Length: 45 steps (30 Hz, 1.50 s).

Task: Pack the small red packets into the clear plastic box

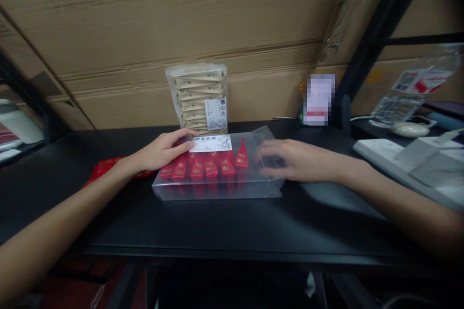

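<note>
A clear plastic box (250,184) lies flat on the black desk. Inside, red triangular packets (211,168) stand in a row, with one at the right set slightly apart. A white printed label (212,143) is on the top face. My left hand (172,147) holds the box's left part, its thumb by the label; some fingertips are hidden. At the box's right end, by the raised clear flap, is my right hand (286,158), thumb and fingers apart and blurred by motion. Flat red packaging (105,166) lies under my left forearm.
Behind the box stands a clear pack of beige packets (197,91) against the cardboard wall (261,77). A pixelated card-like item (319,99) is at the back right. Further right are a water bottle (402,94), a white mouse (411,129) and white power strips (384,152).
</note>
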Each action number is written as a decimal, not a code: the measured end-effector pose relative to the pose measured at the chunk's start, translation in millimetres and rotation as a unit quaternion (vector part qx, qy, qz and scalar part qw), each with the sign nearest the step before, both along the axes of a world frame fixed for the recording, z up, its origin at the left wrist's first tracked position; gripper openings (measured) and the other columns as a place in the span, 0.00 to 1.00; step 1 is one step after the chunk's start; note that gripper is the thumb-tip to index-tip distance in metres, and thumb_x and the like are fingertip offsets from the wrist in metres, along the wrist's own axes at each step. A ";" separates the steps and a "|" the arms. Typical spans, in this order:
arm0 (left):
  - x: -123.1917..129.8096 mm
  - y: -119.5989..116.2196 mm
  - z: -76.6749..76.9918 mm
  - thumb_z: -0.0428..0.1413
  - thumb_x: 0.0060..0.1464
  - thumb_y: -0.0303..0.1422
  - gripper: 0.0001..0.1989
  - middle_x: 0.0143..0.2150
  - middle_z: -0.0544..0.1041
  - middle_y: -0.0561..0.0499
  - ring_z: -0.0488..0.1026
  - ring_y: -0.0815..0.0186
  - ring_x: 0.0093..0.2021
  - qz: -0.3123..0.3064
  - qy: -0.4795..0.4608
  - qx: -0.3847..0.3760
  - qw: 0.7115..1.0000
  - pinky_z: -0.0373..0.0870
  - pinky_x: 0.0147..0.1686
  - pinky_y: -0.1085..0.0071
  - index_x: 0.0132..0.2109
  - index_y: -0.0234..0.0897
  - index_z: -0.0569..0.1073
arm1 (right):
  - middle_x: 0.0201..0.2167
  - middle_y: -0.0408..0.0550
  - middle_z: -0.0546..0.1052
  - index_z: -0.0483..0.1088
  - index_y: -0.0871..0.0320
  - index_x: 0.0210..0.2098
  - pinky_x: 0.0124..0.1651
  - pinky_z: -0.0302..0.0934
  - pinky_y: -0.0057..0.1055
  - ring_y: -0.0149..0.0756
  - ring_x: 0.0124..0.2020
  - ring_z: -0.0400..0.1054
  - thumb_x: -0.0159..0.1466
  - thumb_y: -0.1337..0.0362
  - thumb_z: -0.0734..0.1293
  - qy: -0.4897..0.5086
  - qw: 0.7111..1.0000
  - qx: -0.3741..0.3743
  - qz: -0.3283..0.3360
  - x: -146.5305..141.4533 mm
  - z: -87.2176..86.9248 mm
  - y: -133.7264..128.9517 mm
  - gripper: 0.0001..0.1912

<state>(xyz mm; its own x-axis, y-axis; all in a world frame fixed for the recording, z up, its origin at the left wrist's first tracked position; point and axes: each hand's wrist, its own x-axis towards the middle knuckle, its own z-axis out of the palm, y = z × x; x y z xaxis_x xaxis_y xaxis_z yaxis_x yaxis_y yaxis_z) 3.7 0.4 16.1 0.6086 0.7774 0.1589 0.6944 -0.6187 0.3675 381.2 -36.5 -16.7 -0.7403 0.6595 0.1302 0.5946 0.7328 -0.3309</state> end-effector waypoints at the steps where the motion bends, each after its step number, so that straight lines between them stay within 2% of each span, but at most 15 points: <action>1: -0.2 0.4 -0.3 0.48 0.71 0.47 0.22 0.62 0.76 0.45 0.74 0.55 0.59 0.000 0.000 0.002 1.000 0.69 0.59 0.58 0.62 0.41 0.70 | 0.48 0.52 0.79 0.77 0.55 0.51 0.52 0.67 0.46 0.46 0.46 0.75 0.69 0.52 0.67 0.001 1.000 -0.002 -0.001 -0.2 0.3 -0.3 0.17; 35: 0.9 -0.2 -0.9 0.48 0.72 0.47 0.22 0.62 0.76 0.46 0.74 0.57 0.59 -0.003 -0.005 -0.001 1.000 0.67 0.60 0.61 0.63 0.41 0.71 | 0.52 0.51 0.78 0.75 0.53 0.54 0.56 0.68 0.47 0.48 0.51 0.74 0.69 0.49 0.66 -0.006 1.000 -0.006 -0.008 2.3 1.2 -5.9 0.20; 45: 1.5 0.8 -1.0 0.49 0.71 0.47 0.22 0.62 0.76 0.46 0.74 0.55 0.58 -0.001 -0.002 0.009 1.000 0.68 0.59 0.60 0.62 0.41 0.71 | 0.50 0.51 0.79 0.75 0.53 0.53 0.54 0.68 0.46 0.48 0.50 0.75 0.68 0.49 0.66 -0.009 1.000 -0.006 -0.021 0.9 3.2 -8.5 0.19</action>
<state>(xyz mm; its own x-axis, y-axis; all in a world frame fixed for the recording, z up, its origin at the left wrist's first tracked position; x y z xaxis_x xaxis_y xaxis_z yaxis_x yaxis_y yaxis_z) 5.2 1.1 15.1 0.6097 0.7732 0.1745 0.6917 -0.6265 0.3594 382.1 -45.1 -13.5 -0.7140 0.6916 0.1093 0.6306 0.7030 -0.3289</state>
